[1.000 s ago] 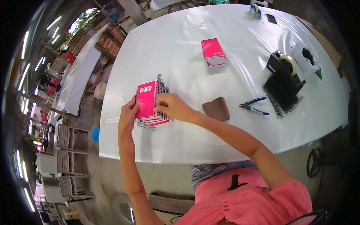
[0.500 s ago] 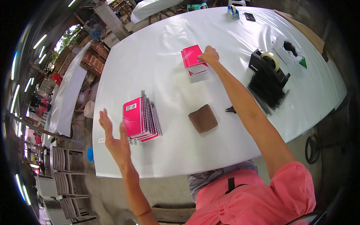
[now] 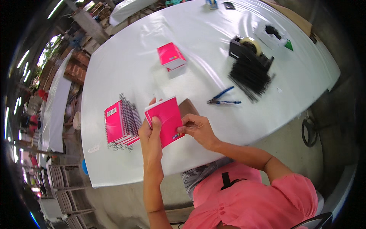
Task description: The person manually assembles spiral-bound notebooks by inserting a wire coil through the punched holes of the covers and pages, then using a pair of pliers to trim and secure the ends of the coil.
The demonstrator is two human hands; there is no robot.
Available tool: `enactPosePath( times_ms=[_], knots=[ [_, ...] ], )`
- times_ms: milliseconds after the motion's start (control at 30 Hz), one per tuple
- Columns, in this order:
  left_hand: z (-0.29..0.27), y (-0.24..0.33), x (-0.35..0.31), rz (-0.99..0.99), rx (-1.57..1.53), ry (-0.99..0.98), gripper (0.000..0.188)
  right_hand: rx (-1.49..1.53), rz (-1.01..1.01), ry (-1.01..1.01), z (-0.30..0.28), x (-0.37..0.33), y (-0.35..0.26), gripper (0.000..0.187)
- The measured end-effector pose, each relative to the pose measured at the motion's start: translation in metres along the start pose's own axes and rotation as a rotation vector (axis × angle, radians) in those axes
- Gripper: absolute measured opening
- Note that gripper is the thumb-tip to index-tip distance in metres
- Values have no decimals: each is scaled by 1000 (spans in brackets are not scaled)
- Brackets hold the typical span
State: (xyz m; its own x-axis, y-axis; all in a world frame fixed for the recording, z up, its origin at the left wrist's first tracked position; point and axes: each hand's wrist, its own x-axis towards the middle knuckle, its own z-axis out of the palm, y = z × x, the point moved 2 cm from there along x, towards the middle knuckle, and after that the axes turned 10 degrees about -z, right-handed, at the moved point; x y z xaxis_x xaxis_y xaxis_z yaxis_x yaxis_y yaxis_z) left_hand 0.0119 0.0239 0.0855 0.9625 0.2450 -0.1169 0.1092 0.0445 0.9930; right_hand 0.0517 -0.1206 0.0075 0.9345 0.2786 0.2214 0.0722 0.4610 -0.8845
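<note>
Between my two hands, above the near part of the table, is a pink notebook (image 3: 166,121) without a coil, its edge punched with holes. My left hand (image 3: 151,133) grips its left side, thumb across the cover. The fingers of my right hand (image 3: 196,130) pinch its lower right edge. Behind it a brown block (image 3: 188,108) lies partly hidden. Left of my left hand stands a stack of pink notebooks (image 3: 116,124) with black wire coils sticking out. Farther off sits a smaller pink notebook stack (image 3: 170,54) without coils.
Blue-handled pliers (image 3: 224,99) lie right of the brown block. Beyond them are a pile of black coils (image 3: 251,78), a black tape dispenser (image 3: 248,49) and a white bag (image 3: 270,32) with black contents. A dark phone (image 3: 229,5) rests at the far edge of the white-covered table (image 3: 126,68).
My right hand has come back from the far stack, and a notebook is now between both hands. My left hand has moved right from beside the coiled stack. The view has shifted.
</note>
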Motion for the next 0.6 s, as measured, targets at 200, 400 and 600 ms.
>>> enactPosePath(
  times_ms=[200,400,600],
  knots=[
    [3,5,-19,27,692,-203,46,-1308,-525,79,-143,69,-23,11],
    [14,-54,-20,94,1389,-234,65,-2102,-408,-41,-191,101,-22,19],
    [15,-53,-21,160,1189,-117,56,-1843,-262,-51,-195,111,-48,11]
  ],
)
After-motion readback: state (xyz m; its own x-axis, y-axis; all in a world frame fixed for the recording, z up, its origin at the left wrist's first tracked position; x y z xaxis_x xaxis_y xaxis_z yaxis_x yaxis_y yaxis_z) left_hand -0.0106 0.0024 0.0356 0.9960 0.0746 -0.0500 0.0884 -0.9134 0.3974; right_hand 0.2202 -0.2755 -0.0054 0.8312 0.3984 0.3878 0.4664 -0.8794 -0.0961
